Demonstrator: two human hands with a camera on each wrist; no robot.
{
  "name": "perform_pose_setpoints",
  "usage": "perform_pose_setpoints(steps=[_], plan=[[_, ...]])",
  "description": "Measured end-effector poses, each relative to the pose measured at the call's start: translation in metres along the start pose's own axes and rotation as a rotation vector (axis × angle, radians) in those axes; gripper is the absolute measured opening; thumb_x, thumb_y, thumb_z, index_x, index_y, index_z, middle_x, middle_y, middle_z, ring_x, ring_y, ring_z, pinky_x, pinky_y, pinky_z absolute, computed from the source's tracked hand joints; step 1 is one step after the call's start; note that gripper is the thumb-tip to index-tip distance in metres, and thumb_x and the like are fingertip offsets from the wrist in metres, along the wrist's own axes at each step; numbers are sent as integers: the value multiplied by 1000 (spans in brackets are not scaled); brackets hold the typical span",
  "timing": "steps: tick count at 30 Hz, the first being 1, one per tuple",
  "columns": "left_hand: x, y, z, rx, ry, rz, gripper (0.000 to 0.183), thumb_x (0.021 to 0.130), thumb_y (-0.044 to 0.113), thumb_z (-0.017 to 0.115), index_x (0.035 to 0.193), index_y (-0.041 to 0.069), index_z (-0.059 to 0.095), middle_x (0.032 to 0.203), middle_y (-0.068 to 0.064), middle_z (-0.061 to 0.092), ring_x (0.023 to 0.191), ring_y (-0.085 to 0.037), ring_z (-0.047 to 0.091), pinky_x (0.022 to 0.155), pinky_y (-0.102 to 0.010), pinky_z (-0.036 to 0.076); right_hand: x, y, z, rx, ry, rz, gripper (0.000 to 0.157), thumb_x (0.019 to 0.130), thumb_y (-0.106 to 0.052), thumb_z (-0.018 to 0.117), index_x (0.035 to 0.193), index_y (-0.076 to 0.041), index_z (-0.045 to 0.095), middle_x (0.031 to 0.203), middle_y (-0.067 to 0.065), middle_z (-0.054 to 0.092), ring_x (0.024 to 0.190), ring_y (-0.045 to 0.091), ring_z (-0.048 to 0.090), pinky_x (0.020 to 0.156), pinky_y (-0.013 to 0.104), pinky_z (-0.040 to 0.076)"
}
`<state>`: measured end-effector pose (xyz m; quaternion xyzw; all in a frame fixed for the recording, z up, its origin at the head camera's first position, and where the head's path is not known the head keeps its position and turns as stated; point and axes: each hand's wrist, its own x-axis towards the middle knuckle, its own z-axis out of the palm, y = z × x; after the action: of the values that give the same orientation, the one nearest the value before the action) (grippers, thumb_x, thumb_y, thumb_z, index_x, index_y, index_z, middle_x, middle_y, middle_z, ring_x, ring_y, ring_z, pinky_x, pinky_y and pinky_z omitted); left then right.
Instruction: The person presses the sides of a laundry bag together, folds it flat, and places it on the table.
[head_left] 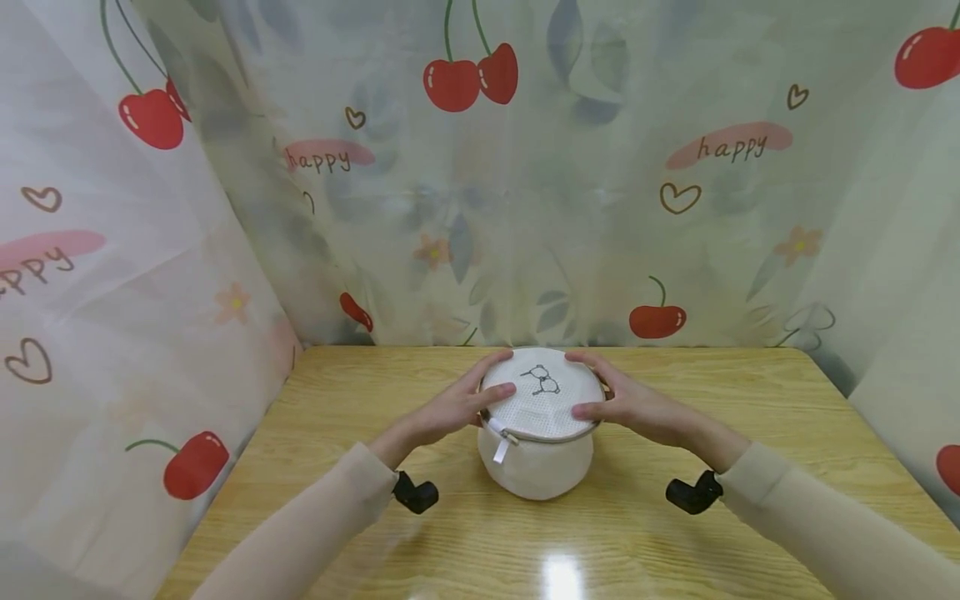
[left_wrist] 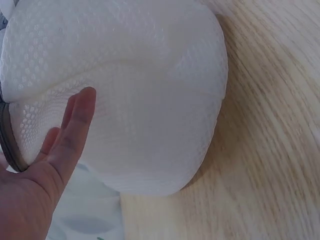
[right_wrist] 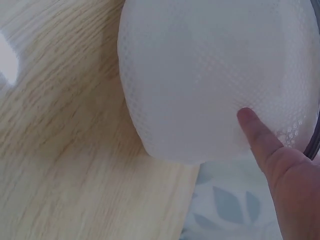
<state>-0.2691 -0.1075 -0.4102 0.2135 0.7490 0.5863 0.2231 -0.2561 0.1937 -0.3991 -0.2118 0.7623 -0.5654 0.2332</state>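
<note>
A round white mesh laundry bag stands upright on the table, its flat lid printed with a small dark line drawing. A zipper runs round the lid's edge, and a white pull tab hangs at the front left. My left hand holds the left of the rim, thumb on the lid and other fingers along the side. On the opposite side my right hand grips the rim the same way. Both wrist views show fingers against the mesh wall. The bag's inside is hidden.
The bag rests on a wood-grain table, whose back edge lies just behind it. A patterned curtain with cherries hangs at the back and both sides. A black wrist device sits on each wrist.
</note>
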Motion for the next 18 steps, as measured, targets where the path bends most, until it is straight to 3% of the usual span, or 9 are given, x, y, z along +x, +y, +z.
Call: perform_pose_setpoints(steps=[6, 12, 18], plan=[[7, -10, 5, -51, 10, -18, 68, 95, 38, 66, 152, 33, 30, 143, -10, 40, 94, -19, 62, 76, -35, 53, 10, 8, 6, 31, 12, 21, 87, 86, -21, 77, 154, -27, 24, 158, 6, 18, 137, 30, 30, 103, 41, 38], [11, -20, 6, -26, 46, -26, 67, 91, 38, 70, 149, 30, 36, 147, -6, 37, 101, -19, 59, 79, -33, 51, 16, 15, 8, 15, 23, 27, 89, 84, -22, 80, 154, -22, 26, 160, 8, 14, 139, 31, 26, 106, 45, 33], [12, -19, 0, 33, 47, -31, 62, 94, 43, 65, 148, 33, 37, 149, -6, 35, 100, -19, 59, 77, -33, 52, 13, 11, 4, -34, 41, 19, 90, 85, -26, 78, 156, -25, 23, 160, 8, 16, 142, 30, 23, 112, 53, 26]])
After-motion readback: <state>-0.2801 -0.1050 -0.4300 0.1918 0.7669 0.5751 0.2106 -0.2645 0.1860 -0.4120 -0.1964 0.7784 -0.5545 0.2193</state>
